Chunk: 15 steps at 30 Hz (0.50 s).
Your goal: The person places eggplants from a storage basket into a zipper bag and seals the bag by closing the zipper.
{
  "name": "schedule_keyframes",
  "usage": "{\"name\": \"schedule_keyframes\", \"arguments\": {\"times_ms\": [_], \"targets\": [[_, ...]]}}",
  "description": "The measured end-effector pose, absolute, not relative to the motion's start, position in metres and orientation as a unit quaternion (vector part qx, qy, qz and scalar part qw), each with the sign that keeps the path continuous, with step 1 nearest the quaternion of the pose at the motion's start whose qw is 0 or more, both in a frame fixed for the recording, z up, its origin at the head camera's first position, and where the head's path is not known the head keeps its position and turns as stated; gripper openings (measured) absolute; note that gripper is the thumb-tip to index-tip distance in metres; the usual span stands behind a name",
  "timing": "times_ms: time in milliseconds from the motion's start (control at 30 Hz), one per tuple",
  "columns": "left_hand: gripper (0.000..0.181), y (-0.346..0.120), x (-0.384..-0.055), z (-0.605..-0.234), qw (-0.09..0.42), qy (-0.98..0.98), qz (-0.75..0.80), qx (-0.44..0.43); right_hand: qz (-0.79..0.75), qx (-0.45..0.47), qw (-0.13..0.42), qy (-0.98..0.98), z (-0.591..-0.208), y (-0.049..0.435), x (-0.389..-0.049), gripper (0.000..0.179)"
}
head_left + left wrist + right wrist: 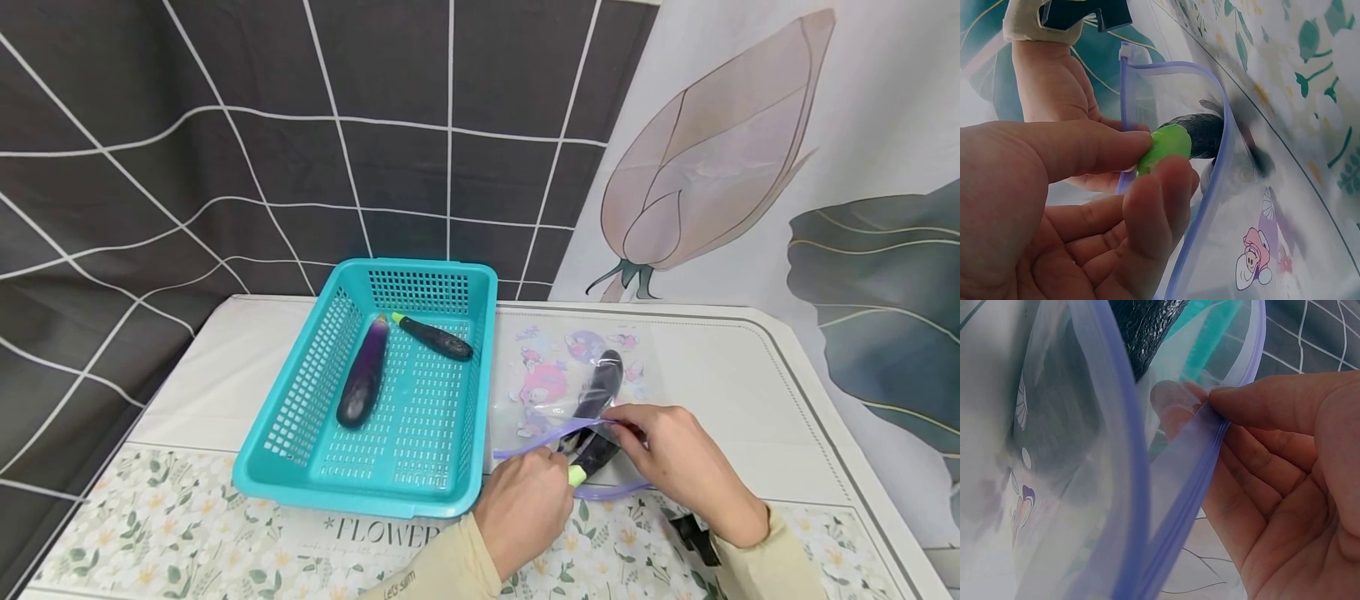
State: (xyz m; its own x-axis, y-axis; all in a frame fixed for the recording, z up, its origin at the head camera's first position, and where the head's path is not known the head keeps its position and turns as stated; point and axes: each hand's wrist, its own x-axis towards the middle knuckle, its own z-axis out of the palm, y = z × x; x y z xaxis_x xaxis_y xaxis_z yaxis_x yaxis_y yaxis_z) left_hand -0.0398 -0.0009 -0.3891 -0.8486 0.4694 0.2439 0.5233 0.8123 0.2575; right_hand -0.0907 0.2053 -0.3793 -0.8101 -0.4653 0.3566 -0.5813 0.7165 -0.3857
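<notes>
My left hand (528, 504) pinches the bright green end (1166, 147) of a dark, wrinkled, long vegetable (1204, 134) between thumb and fingers. The vegetable points into the mouth of a clear zip bag (555, 379) with pink and purple prints. With thumb and fingertips, my right hand (678, 458) pinches one purple zip edge (1210, 444) of the bag, and the mouth gapes. Deeper inside, a dark eggplant (606, 375) lies under the plastic. Part of the held vegetable is hidden by the bag edge and the hands in the head view.
Left of the bag stands a turquoise basket (491, 333) holding a purple eggplant (365, 375) and a dark vegetable with a green tip (438, 339). A flowered cloth (172, 521) covers the table front. A dark gridded curtain (405, 167) hangs behind.
</notes>
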Motion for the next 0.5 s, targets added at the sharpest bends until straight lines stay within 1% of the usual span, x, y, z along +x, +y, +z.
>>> {"name": "schedule_keyframes", "arguments": {"times_ms": [500], "targets": [[0.016, 0.0019, -0.0379, -0.3901, 0.114, -0.947, -0.147, -0.261, 0.249, 0.289, 0.117, -0.917, -0.3799, 0.2057, -0.0909, 0.015]]}}
